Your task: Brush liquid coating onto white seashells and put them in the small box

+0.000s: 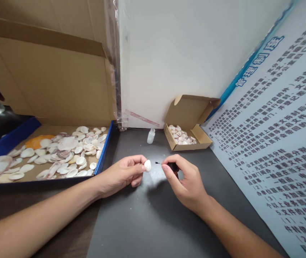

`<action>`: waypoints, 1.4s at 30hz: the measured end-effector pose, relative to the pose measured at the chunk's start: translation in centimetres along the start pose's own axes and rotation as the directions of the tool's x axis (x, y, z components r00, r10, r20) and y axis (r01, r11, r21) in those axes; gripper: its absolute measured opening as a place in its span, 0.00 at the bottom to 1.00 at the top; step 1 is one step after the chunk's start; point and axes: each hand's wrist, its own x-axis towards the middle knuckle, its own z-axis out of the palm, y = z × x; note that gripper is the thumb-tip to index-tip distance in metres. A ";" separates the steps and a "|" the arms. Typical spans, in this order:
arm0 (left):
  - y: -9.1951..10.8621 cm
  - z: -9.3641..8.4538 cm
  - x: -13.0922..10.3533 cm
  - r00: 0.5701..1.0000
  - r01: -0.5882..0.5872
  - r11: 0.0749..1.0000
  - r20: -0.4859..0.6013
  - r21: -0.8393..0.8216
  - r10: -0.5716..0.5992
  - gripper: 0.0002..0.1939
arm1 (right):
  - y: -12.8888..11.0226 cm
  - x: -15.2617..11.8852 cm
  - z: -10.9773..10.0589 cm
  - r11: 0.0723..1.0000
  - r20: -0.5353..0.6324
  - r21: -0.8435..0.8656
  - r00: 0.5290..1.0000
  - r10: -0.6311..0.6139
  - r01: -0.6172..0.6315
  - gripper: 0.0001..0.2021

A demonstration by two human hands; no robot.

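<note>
Between thumb and fingers, my left hand (pixel 127 171) pinches a small white shell (pixel 147 165) with tiny dark dots on its face. Just to the right, my right hand (pixel 183 175) is closed on a thin brush (pixel 158 163), whose dark tip points left toward the shell without touching it. Part of what the right hand holds is hidden by its fingers; something black shows there. Beyond both hands, a small open bottle (pixel 151 136) with whitish contents stands upright on the dark tabletop (pixel 131 229).
At the left, a large blue-edged box (pixel 106 148) holds many shells and an orange piece. A small open cardboard box (pixel 192 146) of shells sits at the back right. Behind are a white panel (pixel 169 61) and, at right, a printed board (pixel 271 143).
</note>
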 end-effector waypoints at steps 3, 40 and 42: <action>0.0 0.0 0.0 1.000 0.001 1.000 -0.006 -0.004 -0.001 0.15 | -0.1 0.0 -0.2 1.000 -0.014 0.005 1.000 -0.007 0.007 0.07; -0.5 -0.5 0.0 0.999 -0.011 0.997 0.038 0.074 0.008 0.15 | 0.1 -0.2 -0.2 0.999 0.039 0.032 0.998 0.041 -0.042 0.07; -0.4 -0.4 0.0 0.999 -0.008 0.997 0.038 0.078 0.005 0.15 | 0.1 -0.2 -0.1 0.998 0.035 0.024 0.998 0.050 -0.051 0.05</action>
